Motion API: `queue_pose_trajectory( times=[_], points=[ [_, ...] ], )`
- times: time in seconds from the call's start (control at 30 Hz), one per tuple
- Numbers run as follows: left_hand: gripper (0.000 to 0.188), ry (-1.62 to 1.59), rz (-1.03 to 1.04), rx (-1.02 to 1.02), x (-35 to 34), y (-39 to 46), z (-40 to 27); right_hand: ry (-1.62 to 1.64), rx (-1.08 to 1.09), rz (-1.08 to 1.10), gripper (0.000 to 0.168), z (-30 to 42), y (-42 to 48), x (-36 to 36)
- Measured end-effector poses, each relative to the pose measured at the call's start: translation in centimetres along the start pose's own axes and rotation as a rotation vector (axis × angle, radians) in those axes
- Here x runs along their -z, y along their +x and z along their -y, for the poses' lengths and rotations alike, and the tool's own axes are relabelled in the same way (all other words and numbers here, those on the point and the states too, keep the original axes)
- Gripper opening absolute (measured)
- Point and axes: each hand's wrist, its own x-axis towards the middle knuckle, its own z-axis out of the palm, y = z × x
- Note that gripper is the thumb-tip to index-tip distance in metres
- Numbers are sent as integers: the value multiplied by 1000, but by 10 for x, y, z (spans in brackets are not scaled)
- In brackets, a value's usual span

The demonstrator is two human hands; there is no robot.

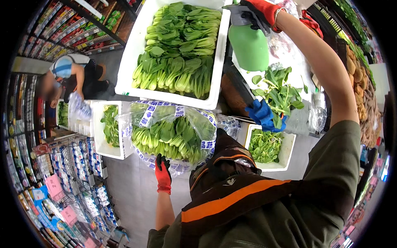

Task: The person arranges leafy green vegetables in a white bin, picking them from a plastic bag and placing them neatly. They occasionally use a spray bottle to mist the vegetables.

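My right hand (265,12), in a red and black glove, grips the grey top of a green spray bottle (249,49). The bottle is beside a white foam box (167,96) holding neat rows of bok choy (183,46). Below that box, a printed clear plastic bag (207,133) lies open around more bok choy (167,139). At the bag's near edge is my left hand (163,175), gloved the same way, with its fingertips by the plastic. Whether they touch it is unclear, and nothing shows in that hand.
Loose leafy greens (276,90) and a blue glove (265,114) lie right of the bottle. Foam boxes of greens stand on the floor, one at right (287,155), another at left (124,130). A person (74,74) crouches at far left near stocked shelves (77,161).
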Motion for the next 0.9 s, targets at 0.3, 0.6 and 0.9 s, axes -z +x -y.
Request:
queue_pose_trajectory(
  times=[0.3,0.6,0.9],
  points=[
    [36,-72,-23,22,8,-27,33,-833,371,481,18,18,-21,-15],
    [36,467,-30,-223,-4,-28,17,-140,115,108,26,4,22,28],
    [35,481,-123,-218,-2,-54,25,-238,107,158,26,27,36,16]
  ],
)
